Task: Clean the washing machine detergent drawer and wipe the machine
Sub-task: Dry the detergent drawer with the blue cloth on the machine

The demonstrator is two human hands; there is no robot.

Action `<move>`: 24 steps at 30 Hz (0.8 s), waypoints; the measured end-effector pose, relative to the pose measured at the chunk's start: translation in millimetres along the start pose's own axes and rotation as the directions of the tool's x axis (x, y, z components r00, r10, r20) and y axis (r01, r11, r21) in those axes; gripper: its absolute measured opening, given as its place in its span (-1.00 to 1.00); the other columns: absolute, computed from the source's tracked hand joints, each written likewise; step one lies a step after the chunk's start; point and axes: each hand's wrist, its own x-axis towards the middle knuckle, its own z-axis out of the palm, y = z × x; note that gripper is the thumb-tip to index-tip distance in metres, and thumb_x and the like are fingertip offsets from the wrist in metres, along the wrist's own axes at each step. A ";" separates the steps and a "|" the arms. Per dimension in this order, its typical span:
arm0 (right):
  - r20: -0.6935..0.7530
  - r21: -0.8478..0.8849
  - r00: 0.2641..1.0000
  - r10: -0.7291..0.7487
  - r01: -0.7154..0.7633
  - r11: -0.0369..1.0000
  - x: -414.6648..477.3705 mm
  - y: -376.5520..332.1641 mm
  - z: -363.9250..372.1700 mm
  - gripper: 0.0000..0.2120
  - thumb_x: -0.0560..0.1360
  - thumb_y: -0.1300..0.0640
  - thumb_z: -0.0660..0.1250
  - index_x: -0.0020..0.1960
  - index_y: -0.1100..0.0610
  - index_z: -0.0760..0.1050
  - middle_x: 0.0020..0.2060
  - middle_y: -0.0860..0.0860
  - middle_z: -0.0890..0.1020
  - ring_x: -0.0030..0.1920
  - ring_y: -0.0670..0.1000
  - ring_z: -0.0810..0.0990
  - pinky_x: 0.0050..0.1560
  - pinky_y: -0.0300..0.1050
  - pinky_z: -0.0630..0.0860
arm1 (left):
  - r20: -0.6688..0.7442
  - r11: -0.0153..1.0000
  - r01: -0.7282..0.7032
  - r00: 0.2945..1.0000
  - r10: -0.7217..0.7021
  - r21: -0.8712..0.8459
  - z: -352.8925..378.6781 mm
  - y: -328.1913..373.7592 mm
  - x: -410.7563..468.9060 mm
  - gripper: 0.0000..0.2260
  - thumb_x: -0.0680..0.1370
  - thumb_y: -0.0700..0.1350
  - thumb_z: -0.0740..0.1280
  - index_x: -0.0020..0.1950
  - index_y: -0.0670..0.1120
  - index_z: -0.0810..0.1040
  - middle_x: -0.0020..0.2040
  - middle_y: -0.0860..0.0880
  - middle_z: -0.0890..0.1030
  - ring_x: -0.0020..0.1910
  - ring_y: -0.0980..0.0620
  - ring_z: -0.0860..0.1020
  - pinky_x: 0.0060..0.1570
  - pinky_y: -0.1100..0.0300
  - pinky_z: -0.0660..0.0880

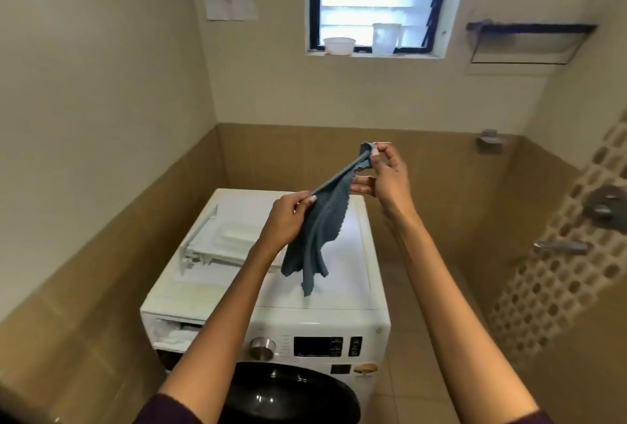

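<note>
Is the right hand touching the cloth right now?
Touching. The head view shows the right hand pinching the top corner of the cloth between thumb and fingertip, while the left hand grips its edge lower down.

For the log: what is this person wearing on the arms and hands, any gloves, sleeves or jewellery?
Both are bare: the left hand and right hand wear no gloves, and neither wrist shows a watch or bracelet. The forearms are uncovered. Dark purple sleeves appear only at the bottom edge, the left sleeve and the right sleeve, ending about the elbow.
</note>
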 end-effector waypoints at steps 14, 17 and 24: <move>-0.041 -0.520 0.973 -0.229 0.175 0.836 92.4 71.2 78.1 -0.85 0.58 0.14 0.20 0.10 0.12 0.47 0.03 0.06 0.56 0.01 0.07 0.52 -0.12 -0.16 0.39 | 0.076 0.915 0.205 0.979 -0.190 -0.348 -75.7 -52.2 84.9 -0.74 0.63 -0.15 0.17 -0.12 -0.23 0.57 -0.28 0.02 0.58 -0.33 0.15 0.48 -0.29 0.30 0.39; -0.167 -0.455 0.940 -0.299 0.196 0.869 65.0 93.8 99.2 -0.77 0.53 0.17 0.28 0.18 0.10 0.37 -0.02 0.00 0.52 -0.12 -0.06 0.49 -0.17 -0.20 0.39 | 0.008 0.872 0.200 0.975 -0.220 -0.446 -73.4 -54.1 99.6 -0.73 0.62 -0.16 0.18 -0.24 -0.12 0.55 -0.41 0.08 0.55 -0.45 0.22 0.46 -0.35 0.31 0.38; 0.134 0.005 0.900 0.414 -0.418 0.908 49.0 163.2 163.3 -0.57 0.59 -0.10 0.08 0.36 0.08 0.33 0.27 0.13 0.49 0.22 0.14 0.50 0.25 0.11 0.43 | 0.296 0.879 0.212 0.951 -0.086 -0.427 -72.8 -55.3 121.5 -0.80 0.62 -0.16 0.18 -0.01 -0.17 0.58 -0.20 -0.07 0.60 -0.23 0.05 0.54 -0.16 0.24 0.51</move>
